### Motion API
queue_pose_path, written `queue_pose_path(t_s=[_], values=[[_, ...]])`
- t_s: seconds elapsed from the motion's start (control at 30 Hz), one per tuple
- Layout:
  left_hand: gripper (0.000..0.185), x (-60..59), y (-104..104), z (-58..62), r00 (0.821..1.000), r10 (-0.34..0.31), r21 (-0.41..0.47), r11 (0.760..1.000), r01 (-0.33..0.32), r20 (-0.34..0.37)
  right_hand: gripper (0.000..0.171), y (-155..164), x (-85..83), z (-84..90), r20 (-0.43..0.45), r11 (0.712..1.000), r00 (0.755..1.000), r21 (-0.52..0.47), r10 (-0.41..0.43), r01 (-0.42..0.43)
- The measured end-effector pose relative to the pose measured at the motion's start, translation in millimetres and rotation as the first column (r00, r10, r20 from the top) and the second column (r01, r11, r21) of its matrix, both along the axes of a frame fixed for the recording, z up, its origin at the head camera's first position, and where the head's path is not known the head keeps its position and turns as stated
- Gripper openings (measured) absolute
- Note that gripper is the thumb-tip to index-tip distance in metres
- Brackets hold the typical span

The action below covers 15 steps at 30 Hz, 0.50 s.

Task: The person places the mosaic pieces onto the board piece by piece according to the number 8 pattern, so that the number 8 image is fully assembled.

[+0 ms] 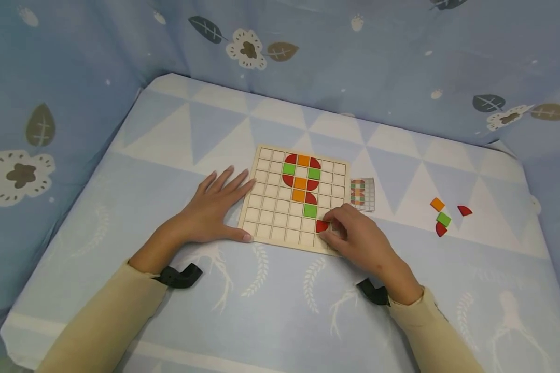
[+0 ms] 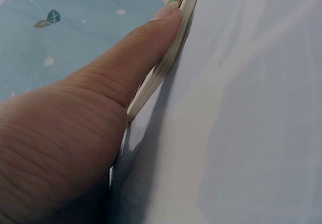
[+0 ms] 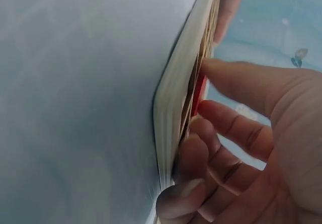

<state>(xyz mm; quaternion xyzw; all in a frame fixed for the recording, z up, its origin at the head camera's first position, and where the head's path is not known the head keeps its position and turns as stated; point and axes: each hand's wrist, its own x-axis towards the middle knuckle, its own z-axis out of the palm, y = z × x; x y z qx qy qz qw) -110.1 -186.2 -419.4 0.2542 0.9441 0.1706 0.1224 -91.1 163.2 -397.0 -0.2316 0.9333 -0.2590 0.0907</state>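
Note:
A wooden grid board [image 1: 266, 217] lies on the table, with red quarter-circle, orange square and green square tiles in its upper middle cells. My left hand [image 1: 210, 207] lies flat with spread fingers along the board's left edge. In the left wrist view its thumb [image 2: 146, 43] rests against the board's corner. Over the lower right of the board, my right hand [image 1: 361, 235] pinches a red quarter-circle tile [image 1: 322, 226] between thumb and index finger, right at a cell. The right wrist view shows that red tile [image 3: 199, 95] between those fingertips, the other fingers curled beside the board's edge.
A small pattern card [image 1: 368, 194] sits just right of the board. Farther right are loose tiles: an orange square [image 1: 437, 204], a green square [image 1: 444, 219] and two red quarter circles, one [image 1: 441, 229] touching the green square. Patterned cloth walls [image 1: 336, 62] enclose the table.

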Motion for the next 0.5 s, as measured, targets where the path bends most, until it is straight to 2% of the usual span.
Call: queue_pose_path(t_s=[0.1, 0.33, 0.5], values=[[0.115, -0.6, 0.7, -1.1, 1.0, 0.006, -0.012, 1.0, -0.006, -0.002, 0.024, -2.8, -0.5, -0.8, 0.01, 1.0, 1.0, 0.007, -0.009, 0.009], [0.117, -0.5, 0.7, -1.2, 1.0, 0.006, -0.015, 1.0, -0.006, 0.002, 0.021, -5.9, -1.5, 0.2, 0.115, 0.997, 0.992, -0.05, -0.049, 0.055], [0.116, -0.2, 1.3, -0.5, 1.0, 0.008, -0.014, 1.0, -0.008, 0.006, 0.018, -7.3, -3.4, 1.8, 0.117, 0.994, 0.992, -0.09, -0.045, 0.056]])
